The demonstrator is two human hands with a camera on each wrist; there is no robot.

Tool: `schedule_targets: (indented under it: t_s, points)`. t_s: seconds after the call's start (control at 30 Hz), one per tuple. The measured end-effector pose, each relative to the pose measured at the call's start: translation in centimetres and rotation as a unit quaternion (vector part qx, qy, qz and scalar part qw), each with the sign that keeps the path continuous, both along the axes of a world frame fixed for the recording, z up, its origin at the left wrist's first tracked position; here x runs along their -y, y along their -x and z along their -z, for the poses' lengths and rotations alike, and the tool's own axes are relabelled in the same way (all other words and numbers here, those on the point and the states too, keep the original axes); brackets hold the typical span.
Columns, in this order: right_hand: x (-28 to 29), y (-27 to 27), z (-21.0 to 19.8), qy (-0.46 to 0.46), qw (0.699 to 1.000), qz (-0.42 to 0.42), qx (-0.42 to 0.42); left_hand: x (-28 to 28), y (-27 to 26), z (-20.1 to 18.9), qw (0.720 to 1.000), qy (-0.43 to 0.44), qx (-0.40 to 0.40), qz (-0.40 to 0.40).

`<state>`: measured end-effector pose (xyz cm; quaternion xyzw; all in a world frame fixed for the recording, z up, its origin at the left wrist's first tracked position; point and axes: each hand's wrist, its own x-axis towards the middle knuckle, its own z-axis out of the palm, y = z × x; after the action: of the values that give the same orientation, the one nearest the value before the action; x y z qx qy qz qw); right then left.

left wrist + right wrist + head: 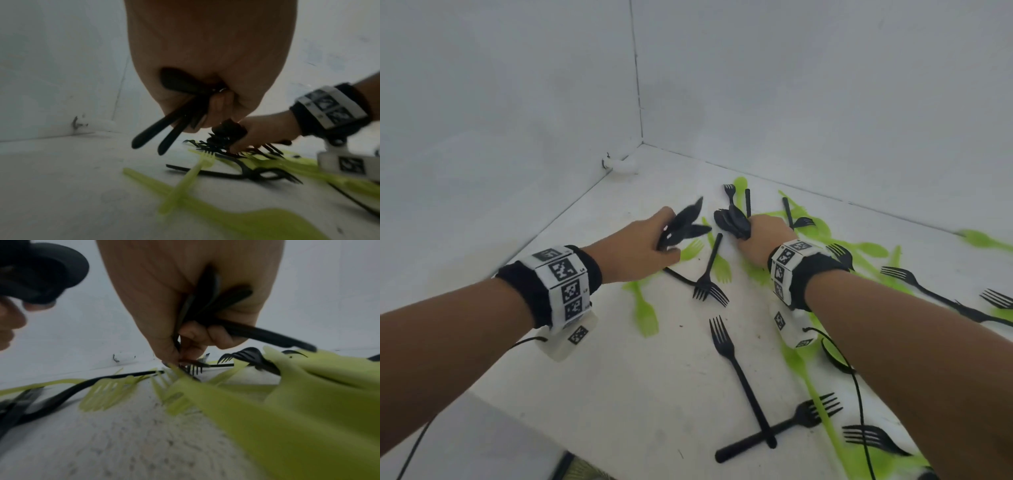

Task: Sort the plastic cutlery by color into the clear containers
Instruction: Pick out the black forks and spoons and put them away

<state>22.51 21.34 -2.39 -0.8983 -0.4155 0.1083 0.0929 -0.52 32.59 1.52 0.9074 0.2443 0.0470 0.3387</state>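
Black plastic fills both hands: the left hand [633, 246] is curled round a small bundle of black spoons [683, 224], their handles poking out below the fist in the left wrist view, and the right hand [765, 236] grips a thicker black bundle [732, 221] while its fingertips [170, 361] reach down into the pile. The rest of the cutlery lies scattered on the white surface [619, 377], black forks [736, 370] crossing and overlapping the green pieces [645, 315], thickest under and beyond the right wrist. No clear container can be made out in any view, so where they stand cannot be told.

The step in hand looks like gathering black pieces before carrying them off. To do it well, pick the black fork by its handle where it lies free of the green, since tines interlock and a green piece could be dragged up with it. Lift straight up and let anything snagged fall away before closing the fingers again. Both fists already look full, and slick handles fan out and slip, so it seems wiser to align the handles and empty a bundle soon than to add many more. The loose forks nearer the body, apart from the green, are the easier ones to take.
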Motion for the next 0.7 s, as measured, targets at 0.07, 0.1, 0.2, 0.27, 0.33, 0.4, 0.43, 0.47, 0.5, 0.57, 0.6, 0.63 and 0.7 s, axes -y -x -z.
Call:
schedule_targets:
  t_s: [0.07, 0.1, 0.2, 0.27, 0.33, 0.4, 0.43, 0.47, 0.5, 0.57, 0.6, 0.63, 0.7]
  points:
    - [0.2, 0.1, -0.6, -0.044, 0.999, 0.02, -0.015, 0.7, 0.1, 0.2, 0.996, -0.038, -0.041, 0.064]
    - [0.3, 0.1, -1.0, -0.069, 0.997, 0.031, -0.02, 1.2, 0.0, 0.2, 0.992, -0.054, -0.057, 0.1]
    - [1.3, 0.0, -2.2, -0.138, 0.987, 0.075, -0.035, 2.9, -0.7, 0.7, 0.971, -0.102, -0.095, 0.193]
    - [2.4, -0.3, -2.9, -0.166, 0.978, 0.114, -0.044, 3.9, -1.5, 1.2, 0.962, -0.12, -0.097, 0.225]
    - [3.8, -0.7, -3.3, -0.17, 0.974, 0.14, -0.047, 4.3, -2.6, 1.5, 0.969, -0.09, -0.087, 0.215]
    - [5.4, -1.0, -3.5, -0.186, 0.968, 0.16, -0.054, 3.9, -4.1, 1.8, 0.982, -0.027, -0.052, 0.179]
    - [6.3, -1.2, -3.5, -0.203, 0.962, 0.171, -0.062, 3.6, -4.9, 1.9, 0.988, 0.016, -0.025, 0.153]
    - [7.1, -1.3, -3.6, -0.219, 0.956, 0.182, -0.07, 3.5, -5.8, 2.0, 0.99, 0.076, 0.01, 0.122]
    - [8.0, -1.4, -3.6, -0.23, 0.951, 0.191, -0.077, 3.5, -6.8, 2.0, 0.985, 0.145, 0.047, 0.083]
    - [9.6, -1.1, -3.7, -0.246, 0.943, 0.205, -0.087, 4.1, -8.9, 1.5, 0.958, 0.268, 0.103, 0.003]
    - [10.3, -0.8, -3.9, -0.255, 0.939, 0.212, -0.092, 4.6, -9.9, 1.1, 0.941, 0.314, 0.125, -0.027]
    - [10.8, -0.3, -4.0, -0.267, 0.934, 0.216, -0.1, 5.1, -10.8, 0.8, 0.924, 0.35, 0.144, -0.049]
    - [12.0, 1.0, -4.0, -0.292, 0.924, 0.22, -0.111, 6.8, -12.7, 0.3, 0.907, 0.387, 0.156, -0.059]
